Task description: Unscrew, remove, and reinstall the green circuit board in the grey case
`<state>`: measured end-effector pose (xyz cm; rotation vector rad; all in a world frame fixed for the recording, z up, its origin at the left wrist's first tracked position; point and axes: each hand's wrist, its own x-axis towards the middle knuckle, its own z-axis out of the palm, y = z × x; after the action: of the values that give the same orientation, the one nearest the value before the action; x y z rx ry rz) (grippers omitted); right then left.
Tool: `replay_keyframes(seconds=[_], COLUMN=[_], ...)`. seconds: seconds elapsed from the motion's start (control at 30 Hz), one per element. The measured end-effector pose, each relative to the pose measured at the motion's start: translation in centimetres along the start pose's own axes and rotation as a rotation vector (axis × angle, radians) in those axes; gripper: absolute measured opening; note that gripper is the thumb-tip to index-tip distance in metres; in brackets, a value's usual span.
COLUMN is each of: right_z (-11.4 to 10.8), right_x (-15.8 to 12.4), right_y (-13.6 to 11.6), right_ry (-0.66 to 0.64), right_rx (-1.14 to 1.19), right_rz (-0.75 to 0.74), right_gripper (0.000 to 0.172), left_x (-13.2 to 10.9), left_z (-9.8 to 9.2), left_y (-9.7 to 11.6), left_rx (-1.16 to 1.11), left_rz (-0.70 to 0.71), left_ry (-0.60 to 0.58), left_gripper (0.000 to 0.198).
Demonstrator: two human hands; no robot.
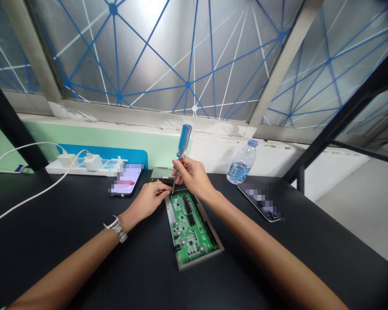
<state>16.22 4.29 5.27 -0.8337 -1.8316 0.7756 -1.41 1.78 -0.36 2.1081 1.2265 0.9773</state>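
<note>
A green circuit board [194,241] in a shallow metal case [200,260] lies on the black table. My right hand [194,174] is closed around the shaft of a screwdriver [184,138], just below its blue and clear handle. The screwdriver stands nearly upright, its tip down at the board's far left corner. At that same corner is my left hand [150,198], thumb and fingers pressed together close to the tip. Whatever is between those fingertips is too small or hidden to make out. A silver watch [118,228] is on the left wrist.
Behind the board sits a flat metal piece [161,173], partly hidden by my hands. To the left are a phone [127,178] and a white power strip [67,167] with trailing cables. A water bottle [242,163] and another phone [258,201] are at the right, near the wall.
</note>
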Motion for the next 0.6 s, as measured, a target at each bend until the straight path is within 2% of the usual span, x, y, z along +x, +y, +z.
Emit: replay_keyframes(seconds=[0.6], right_z=[0.12], right_x=[0.23], right_y=[0.11], right_ry=[-0.051], right_rx=[-0.007], right_rz=[-0.003], right_gripper=[0.036], left_x=[0.02], left_z=[0.41], left_y=[-0.51], left_rx=[-0.035], left_rz=[-0.019], left_ry=[0.032], left_gripper=[0.02])
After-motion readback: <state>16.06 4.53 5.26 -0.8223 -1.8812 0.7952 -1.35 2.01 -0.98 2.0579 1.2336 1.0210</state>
